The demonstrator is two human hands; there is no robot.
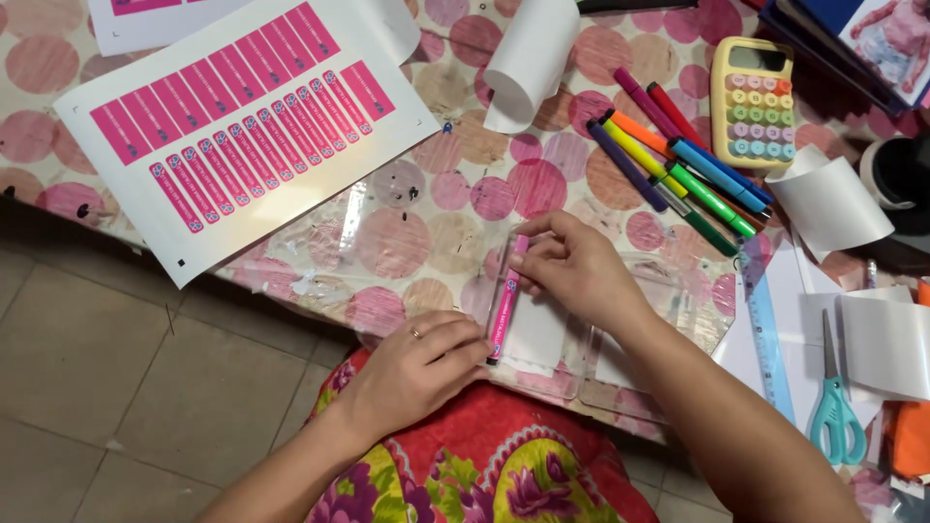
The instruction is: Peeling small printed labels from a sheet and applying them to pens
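Both hands pinch a long, skinny pink label strip [504, 302]: right hand [572, 266] nips the top end, left hand [417, 368] presses the bottom, flat on a glossy clear plastic sheet [542, 339]. Up left, a white paper sheet [242, 126] carries rows of matching pink labels, with chunky colourful markers [678, 165] and a pastel yellow calculator [753, 102] off right.

The head camera looks steeply down, close over the table [455, 145] edge.

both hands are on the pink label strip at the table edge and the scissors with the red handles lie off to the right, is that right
Not quite: the scissors have teal handles, not red. The rest holds. In the head view the left hand and the right hand both touch the pink label strip at the table edge, and the scissors lie off to the right.
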